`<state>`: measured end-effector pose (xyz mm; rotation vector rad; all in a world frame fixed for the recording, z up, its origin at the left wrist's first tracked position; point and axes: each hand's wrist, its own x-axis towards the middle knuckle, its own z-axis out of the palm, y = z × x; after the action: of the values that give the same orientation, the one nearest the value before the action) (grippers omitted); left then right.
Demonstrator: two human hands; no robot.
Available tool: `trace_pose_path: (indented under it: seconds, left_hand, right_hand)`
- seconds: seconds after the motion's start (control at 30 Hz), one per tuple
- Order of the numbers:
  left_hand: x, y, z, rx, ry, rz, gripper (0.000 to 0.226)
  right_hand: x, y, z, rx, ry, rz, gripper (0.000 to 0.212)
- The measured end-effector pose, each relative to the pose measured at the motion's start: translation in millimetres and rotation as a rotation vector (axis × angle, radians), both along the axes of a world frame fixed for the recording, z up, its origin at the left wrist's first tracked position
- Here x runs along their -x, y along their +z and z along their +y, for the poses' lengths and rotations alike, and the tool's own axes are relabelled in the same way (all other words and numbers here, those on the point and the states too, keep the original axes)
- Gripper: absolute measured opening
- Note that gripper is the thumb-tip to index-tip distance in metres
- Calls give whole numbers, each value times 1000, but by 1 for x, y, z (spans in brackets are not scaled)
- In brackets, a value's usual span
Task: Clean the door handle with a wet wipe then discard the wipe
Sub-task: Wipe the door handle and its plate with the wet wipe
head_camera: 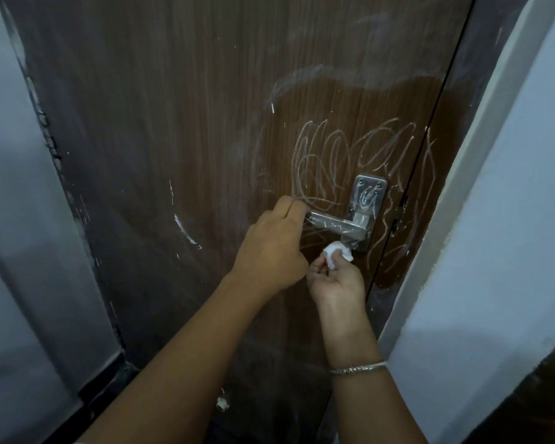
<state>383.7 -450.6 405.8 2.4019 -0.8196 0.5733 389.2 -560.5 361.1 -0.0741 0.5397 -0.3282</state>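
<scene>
Brown wood door (pixel 180 129), chalky scribbles all over | steel door handle (pixel 430 224) at 3 o'clock, plate still scrawled, so wiping looks maybe halfway, binning not done | left hand (pixel 271 248) closed round lever tip | right hand (pixel 335 280) pinching balled white wet wipe (pixel 433 251) just under plate, at 6 o'clock

glossy brushed-metal door handle (pixel 334 223), crumpled soft white wipe (pixel 433 251), chalk-scrawled matt wood-grain door (pixel 173 123)
</scene>
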Motion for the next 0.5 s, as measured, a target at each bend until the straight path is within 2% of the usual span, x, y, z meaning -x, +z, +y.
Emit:
trace_pose_path:
  seconds: [0.07, 0.23, 0.43, 0.5]
  left_hand:
    - [0, 0, 0, -5, 4, 0, 58]
    - [0, -2, -1, 27, -13, -10, 55]
    - [2, -3, -3, 109, -15, 33, 59]
    - [8, -2, -5, 171, 42, -32, 52]
  right_hand:
    - [2, 1, -2, -10, -2, 2, 27]
    - [0, -1, 4, 83, 40, -8, 41]
    - [17, -3, 22, 449, -32, 39, 30]
    - [26, 1, 28, 604, -113, 40, 23]
